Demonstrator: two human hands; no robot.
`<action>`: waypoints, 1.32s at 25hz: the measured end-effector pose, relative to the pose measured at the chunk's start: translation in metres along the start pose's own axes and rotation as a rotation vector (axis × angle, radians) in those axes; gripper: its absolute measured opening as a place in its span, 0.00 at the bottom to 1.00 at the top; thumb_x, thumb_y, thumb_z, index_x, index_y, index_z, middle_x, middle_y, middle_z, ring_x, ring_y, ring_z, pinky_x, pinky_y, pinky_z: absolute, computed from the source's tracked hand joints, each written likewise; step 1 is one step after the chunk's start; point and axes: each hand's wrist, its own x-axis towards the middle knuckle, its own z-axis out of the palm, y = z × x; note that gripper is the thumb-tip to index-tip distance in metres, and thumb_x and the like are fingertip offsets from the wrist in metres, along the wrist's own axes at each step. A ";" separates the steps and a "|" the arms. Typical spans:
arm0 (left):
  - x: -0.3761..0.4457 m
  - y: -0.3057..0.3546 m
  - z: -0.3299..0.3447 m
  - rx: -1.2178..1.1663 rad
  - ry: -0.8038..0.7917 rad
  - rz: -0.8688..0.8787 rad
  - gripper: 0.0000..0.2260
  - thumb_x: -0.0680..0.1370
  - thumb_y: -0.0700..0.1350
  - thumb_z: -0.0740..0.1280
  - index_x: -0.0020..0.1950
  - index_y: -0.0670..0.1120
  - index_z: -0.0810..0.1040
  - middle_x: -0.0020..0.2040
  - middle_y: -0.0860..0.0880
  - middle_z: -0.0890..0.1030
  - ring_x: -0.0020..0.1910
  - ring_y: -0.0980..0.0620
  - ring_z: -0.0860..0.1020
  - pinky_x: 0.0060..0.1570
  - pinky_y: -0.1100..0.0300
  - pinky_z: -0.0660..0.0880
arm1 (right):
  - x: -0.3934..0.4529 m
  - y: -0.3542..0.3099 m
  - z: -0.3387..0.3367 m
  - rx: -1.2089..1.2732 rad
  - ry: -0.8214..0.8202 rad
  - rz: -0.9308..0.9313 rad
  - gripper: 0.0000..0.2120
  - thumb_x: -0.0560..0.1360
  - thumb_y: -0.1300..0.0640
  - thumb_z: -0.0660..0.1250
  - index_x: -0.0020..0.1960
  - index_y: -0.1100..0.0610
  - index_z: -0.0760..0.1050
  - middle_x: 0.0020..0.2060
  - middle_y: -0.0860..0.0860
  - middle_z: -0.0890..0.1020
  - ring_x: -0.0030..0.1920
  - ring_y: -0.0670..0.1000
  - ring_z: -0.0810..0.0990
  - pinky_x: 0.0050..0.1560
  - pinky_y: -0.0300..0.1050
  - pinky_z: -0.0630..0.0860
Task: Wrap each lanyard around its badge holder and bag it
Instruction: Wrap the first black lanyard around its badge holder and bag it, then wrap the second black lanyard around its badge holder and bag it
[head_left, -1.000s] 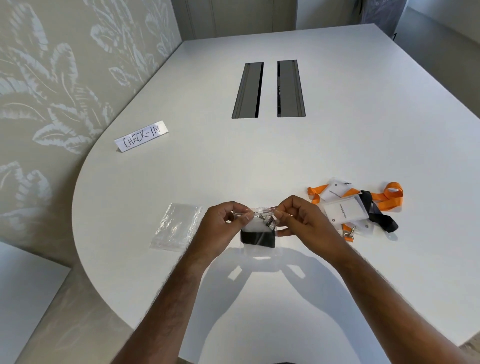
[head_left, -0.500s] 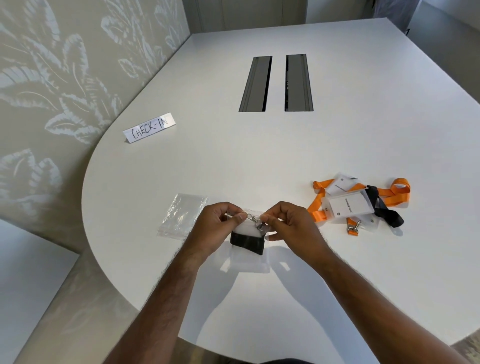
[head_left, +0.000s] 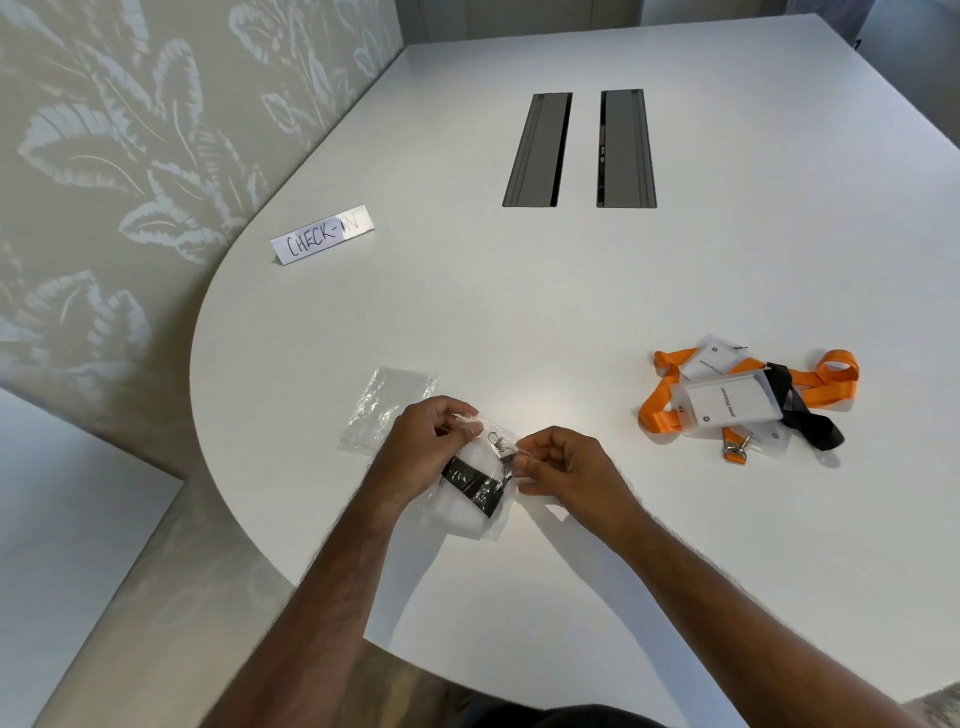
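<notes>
Just right of the spare clear bags (head_left: 387, 410) on the white table (head_left: 519, 291), a clear bag (head_left: 475, 512) holds a badge holder (head_left: 480, 460) wrapped in a black lanyard (head_left: 472, 480), its metal clip (head_left: 496, 441) near the mouth; the left hand (head_left: 423, 452) pinches the bag's top edge with curled fingers; the right hand (head_left: 563, 467) pinches the same edge opposite; further right of the spare bags lie loose badge holders (head_left: 727, 402) tangled with an orange lanyard (head_left: 670, 410) and another black lanyard (head_left: 802, 415); beyond them stands a CHECK-IN sign (head_left: 322, 235).
</notes>
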 end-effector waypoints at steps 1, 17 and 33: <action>0.001 -0.002 -0.001 0.025 0.009 0.003 0.06 0.77 0.50 0.76 0.52 0.57 0.84 0.44 0.54 0.87 0.43 0.55 0.84 0.49 0.56 0.80 | 0.000 0.002 0.002 -0.048 -0.004 -0.016 0.08 0.79 0.63 0.75 0.58 0.60 0.82 0.49 0.56 0.89 0.46 0.51 0.88 0.50 0.48 0.87; 0.001 -0.017 -0.002 0.368 0.090 0.041 0.13 0.76 0.50 0.77 0.57 0.56 0.77 0.53 0.58 0.79 0.48 0.58 0.80 0.42 0.66 0.74 | 0.014 -0.002 0.011 -0.415 0.086 -0.039 0.11 0.80 0.56 0.75 0.62 0.53 0.83 0.51 0.46 0.86 0.28 0.45 0.84 0.37 0.31 0.79; 0.031 0.073 0.114 0.388 -0.014 0.476 0.09 0.80 0.48 0.72 0.59 0.50 0.80 0.58 0.54 0.80 0.57 0.49 0.78 0.56 0.49 0.80 | -0.016 -0.026 -0.096 -0.714 0.388 -0.233 0.10 0.82 0.51 0.72 0.61 0.52 0.80 0.53 0.44 0.77 0.50 0.46 0.78 0.45 0.28 0.72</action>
